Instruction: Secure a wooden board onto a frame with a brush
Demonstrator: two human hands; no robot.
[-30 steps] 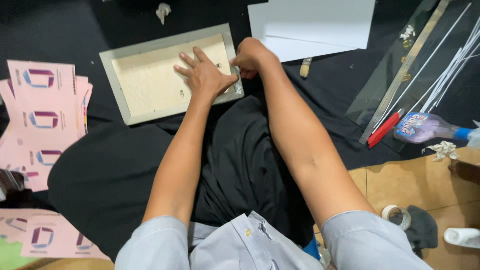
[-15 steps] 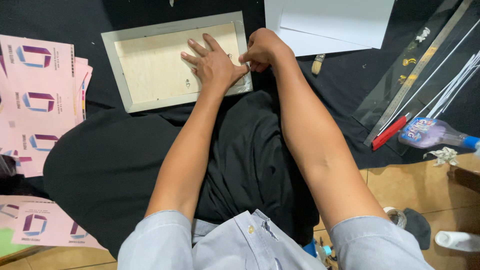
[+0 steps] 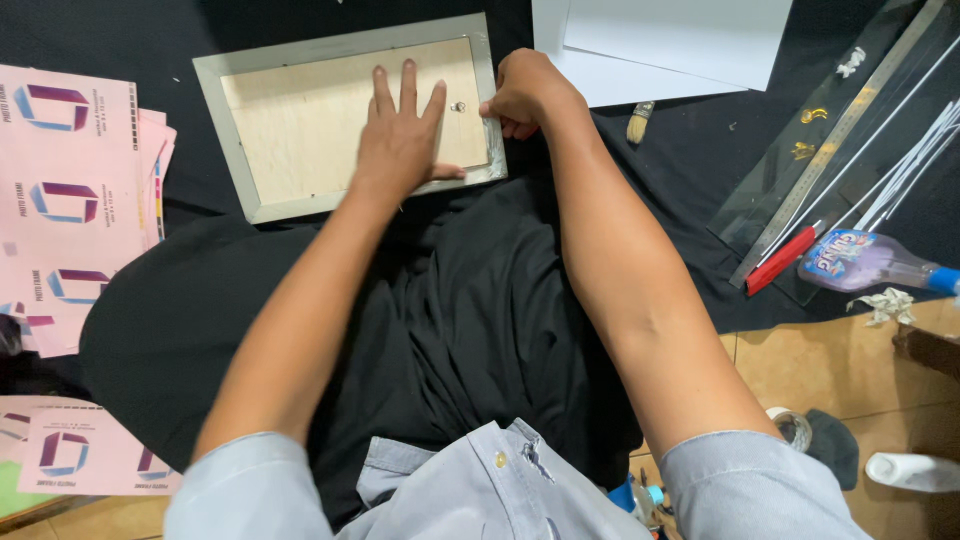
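A grey picture frame [image 3: 220, 120] lies face down on black cloth, its pale wooden backing board [image 3: 300, 120] showing. My left hand [image 3: 402, 140] presses flat on the board's right part, fingers spread. My right hand [image 3: 525, 92] is curled at the frame's right edge, its fingertips pinching near a small metal clip [image 3: 458, 106] on the backing. Whether it grips anything is hidden by the fingers.
Pink printed cardboard sheets [image 3: 70, 190] are stacked at the left. White paper sheets [image 3: 670, 40] lie at the top right, a small brush [image 3: 640, 121] beside them. A metal ruler [image 3: 840, 130], a red-handled cutter [image 3: 780, 260], a plastic bottle [image 3: 870, 260] and tape rolls lie to the right.
The view has shifted slightly. My left hand slid a little along the backing board and my right hand stayed pinching at the frame's right edge.
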